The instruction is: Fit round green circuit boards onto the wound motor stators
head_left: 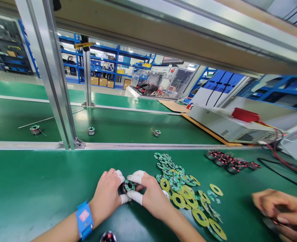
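Observation:
My left hand [107,192] and my right hand [150,195] meet over the green bench mat [37,188]. Both wear white finger cots and pinch a small round coil part topped by a green ring board [129,185]. A blue wrist strap [84,220] sits on my left wrist. Just right of my right hand lies a pile of green and yellow ring boards [182,188]. Another round coil part [108,237] shows at the bottom edge.
Several dark coil parts [229,161] lie at the right rear. Another person's hands [281,208] work at the far right. On the conveyor belt [128,126] beyond the aluminium rail sit three coil parts. A grey instrument [229,126] with red and black wires stands at the right.

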Demonstrator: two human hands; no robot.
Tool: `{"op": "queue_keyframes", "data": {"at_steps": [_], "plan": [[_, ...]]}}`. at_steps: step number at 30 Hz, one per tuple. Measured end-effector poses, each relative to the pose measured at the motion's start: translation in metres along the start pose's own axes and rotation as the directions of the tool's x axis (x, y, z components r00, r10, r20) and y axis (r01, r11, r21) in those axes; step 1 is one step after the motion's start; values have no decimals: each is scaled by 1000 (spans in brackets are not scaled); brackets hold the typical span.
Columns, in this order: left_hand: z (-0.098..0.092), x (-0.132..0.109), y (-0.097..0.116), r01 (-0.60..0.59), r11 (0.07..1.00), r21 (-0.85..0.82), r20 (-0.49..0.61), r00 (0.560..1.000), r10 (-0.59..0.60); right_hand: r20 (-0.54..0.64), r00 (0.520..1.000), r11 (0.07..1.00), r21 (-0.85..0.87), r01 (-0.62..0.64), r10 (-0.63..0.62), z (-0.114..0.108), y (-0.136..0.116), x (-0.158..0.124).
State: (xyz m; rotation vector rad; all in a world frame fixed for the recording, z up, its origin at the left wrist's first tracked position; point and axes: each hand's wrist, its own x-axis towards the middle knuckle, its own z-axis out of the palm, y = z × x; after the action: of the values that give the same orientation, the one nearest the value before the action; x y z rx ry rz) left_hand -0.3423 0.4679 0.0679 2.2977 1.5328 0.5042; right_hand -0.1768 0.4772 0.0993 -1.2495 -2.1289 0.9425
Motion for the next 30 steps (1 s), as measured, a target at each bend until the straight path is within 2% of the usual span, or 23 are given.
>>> {"op": "queue_keyframes", "data": {"at_steps": [7,9,11,14,16,18,22,25,30], "plan": [[4,1,0,18,1000,8,1,1000,-18,11,998,987,-151,-63,65,4,-8,5],[4,1,0,18,1000,15,-9,1000,-18,-4,997,996,-55,-77,76,6,-2,2],[-1,0,1,8,1000,3,-10,1000,-8,-8,995,986,136,-95,97,6,7,-2],[-14,-4,4,-31,997,-74,-29,999,29,66,988,905,397,-154,140,4,20,-9],[-19,-8,6,-102,990,-94,-66,993,96,120,982,870,457,-185,146,4,25,-11],[-17,-11,8,-207,978,-10,-64,976,206,137,980,869,458,-189,141,6,28,-11],[4,-14,9,-367,890,270,12,925,379,86,984,894,411,-180,159,12,31,-9],[13,-15,11,-392,841,372,-5,906,424,53,988,899,410,-155,146,14,33,-8],[13,-18,18,-410,796,445,52,899,434,50,988,884,442,-151,144,16,32,-4]]}}
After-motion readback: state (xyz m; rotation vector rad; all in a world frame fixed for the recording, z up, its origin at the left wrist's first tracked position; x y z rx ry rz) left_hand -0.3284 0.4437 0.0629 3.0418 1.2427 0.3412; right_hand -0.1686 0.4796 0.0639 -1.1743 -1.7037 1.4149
